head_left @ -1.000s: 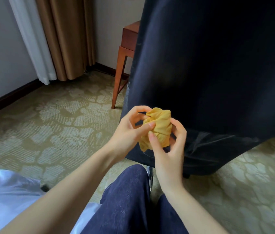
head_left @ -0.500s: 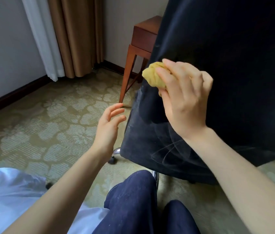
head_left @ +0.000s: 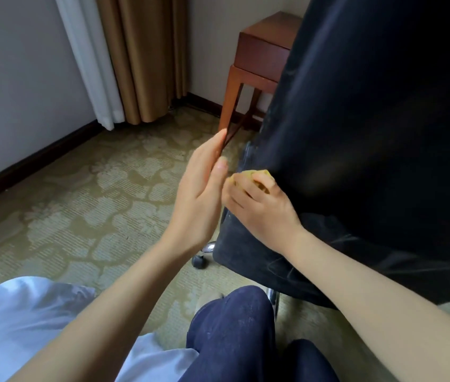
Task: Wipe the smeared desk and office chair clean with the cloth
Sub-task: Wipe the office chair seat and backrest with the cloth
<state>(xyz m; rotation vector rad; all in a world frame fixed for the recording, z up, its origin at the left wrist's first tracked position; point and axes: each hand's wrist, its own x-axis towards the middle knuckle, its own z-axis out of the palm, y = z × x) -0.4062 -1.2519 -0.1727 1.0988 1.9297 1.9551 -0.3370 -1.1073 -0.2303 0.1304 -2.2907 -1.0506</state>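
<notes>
**Cloth contact at the lower edge of the chair backrest**

Head view. Right hand (head_left: pixel 262 208) is closing its fingers over a small, bunched yellow cloth (head_left: pixel 250 176) and is pressing it against the dark, fabric-covered office chair (head_left: pixel 370 139). Contact is occurring at the left edge of the chair, where the backrest is meeting the seat. Only the top of the cloth and a sliver between the fingers are showing; the rest is lying hidden under the hand. The right forearm is crossing the front of the seat cushion, where pale streaks and smears are showing on the dark fabric.

The left hand (head_left: pixel 201 199) is standing just beside the right hand, on its left, with the palm turned toward the chair and the fingers extended and held together. It is holding nothing. Whether its thumb is touching the cloth cannot be determined.

The chair is filling the right half of the frame. Part of its chrome base and one dark caster (head_left: pixel 200 261) are showing beneath the seat, resting on a green carpet with a pale floral pattern (head_left: pixel 80 205).

A reddish-brown wooden desk (head_left: pixel 262 55) is standing behind the chair against the wall, partly covered by the backrest; its top surface is mostly out of sight. Tan and white curtains (head_left: pixel 124 56) are hanging in the corner to its left.

The person's knees, in dark blue trousers (head_left: pixel 234 334), are occupying the lower centre, close to the chair base.
</notes>
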